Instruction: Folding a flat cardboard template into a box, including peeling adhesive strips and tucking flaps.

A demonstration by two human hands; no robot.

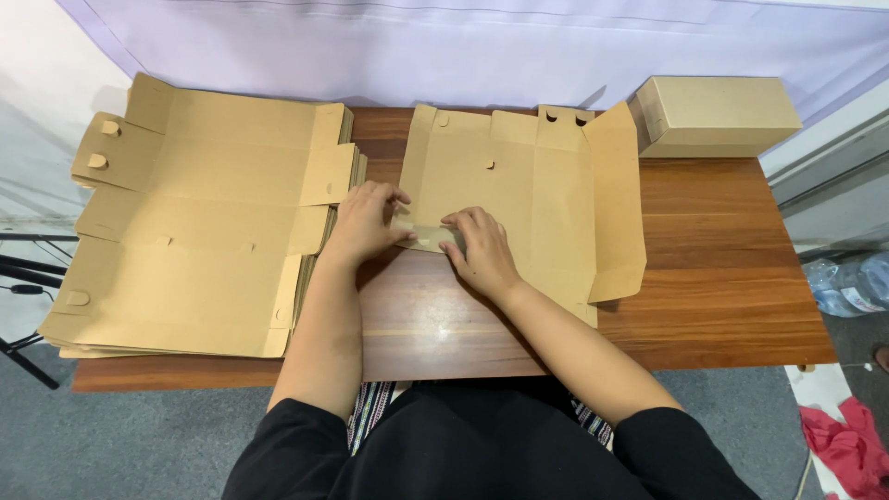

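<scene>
A flat brown cardboard box blank (519,185) lies unfolded on the wooden table (704,278), its right flap raised. My left hand (363,222) and my right hand (482,248) both press down on a small folded flap (428,238) at the blank's near left edge. Fingers of both hands pinch and flatten that flap against the tabletop.
A thick stack of flat box blanks (194,222) covers the table's left side and overhangs its edge. A finished closed cardboard box (713,113) stands at the back right. Plastic bottles (847,285) and a red cloth (847,444) lie on the floor to the right.
</scene>
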